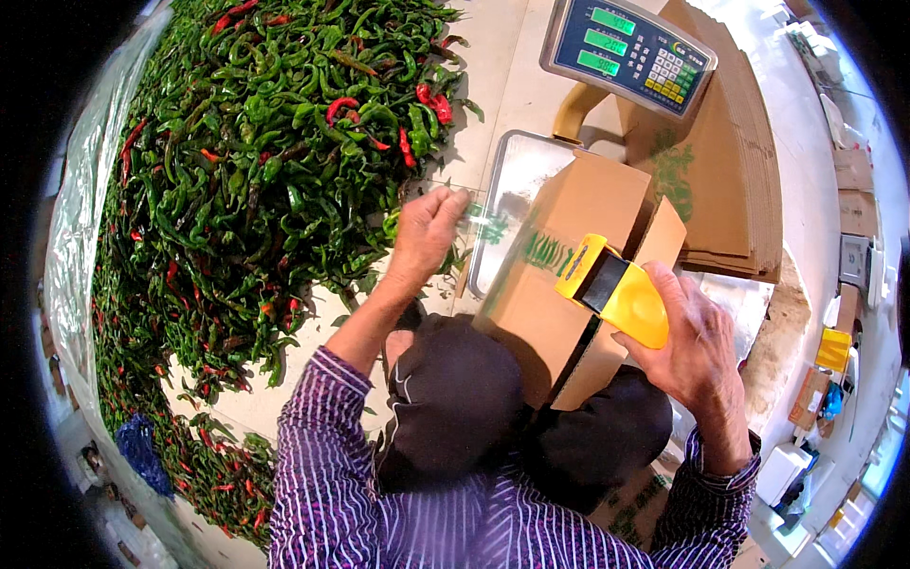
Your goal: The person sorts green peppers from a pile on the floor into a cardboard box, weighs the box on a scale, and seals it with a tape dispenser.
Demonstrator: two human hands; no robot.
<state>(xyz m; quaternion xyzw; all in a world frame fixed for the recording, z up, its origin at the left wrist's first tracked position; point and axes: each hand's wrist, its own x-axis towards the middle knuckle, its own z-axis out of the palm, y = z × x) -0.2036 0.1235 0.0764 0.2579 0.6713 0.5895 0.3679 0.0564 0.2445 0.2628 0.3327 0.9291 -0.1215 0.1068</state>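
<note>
L hand (431, 228) is pinching the end of a clear tape strip (493, 228), fingers curled in tight; R hand (697, 346), well apart from it, is gripping a yellow tape dispenser (645, 308) over a brown cardboard box (542, 322). Box is sitting by the knees (455, 398), overlapping the scale pan (517, 156) in view. Peppers (275, 180), mostly green w/ some red, are lying heaped on L; flattened cartons (739, 171) are stacking up on R.

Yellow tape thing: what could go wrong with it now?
The clear tape stretches from the left hand to the dispenser in the right hand, so it might twist or stick crookedly. One flap of the box sticks up beside the dispenser and could get in the way.
</note>
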